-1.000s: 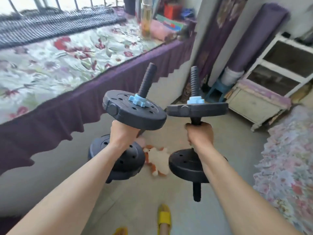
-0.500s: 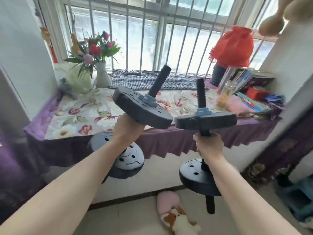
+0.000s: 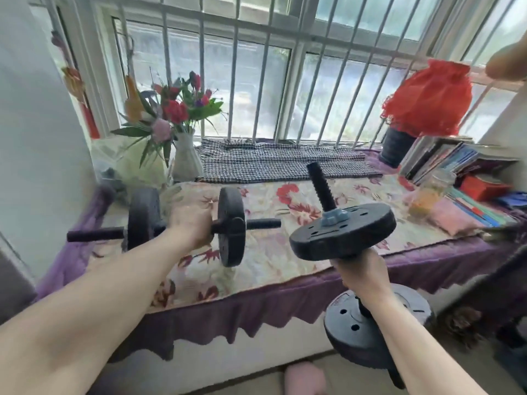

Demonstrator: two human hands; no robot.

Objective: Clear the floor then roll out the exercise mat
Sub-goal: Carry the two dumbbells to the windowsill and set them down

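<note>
My left hand (image 3: pixel 191 223) grips the bar of a black dumbbell (image 3: pixel 231 226), which lies level just above or on the flowered cloth of the window ledge (image 3: pixel 273 263); I cannot tell whether it touches. In front of the ledge's edge, my right hand (image 3: pixel 362 275) holds a second black dumbbell (image 3: pixel 342 232) upright, with one plate above the fist and the other plate below it. No exercise mat is in view.
A vase of flowers (image 3: pixel 182 158) stands at the ledge's back left, a checked cloth (image 3: pixel 279 161) along the window bars. Books (image 3: pixel 456 163), a jar (image 3: pixel 430 192) and a red fabric item (image 3: pixel 427 98) crowd the right end. A pink toy (image 3: pixel 305 377) lies on the floor below.
My left hand has swung its dumbbell from upright to level and carried it forward over the ledge. The right dumbbell stayed upright. The view has moved closer to the window.
</note>
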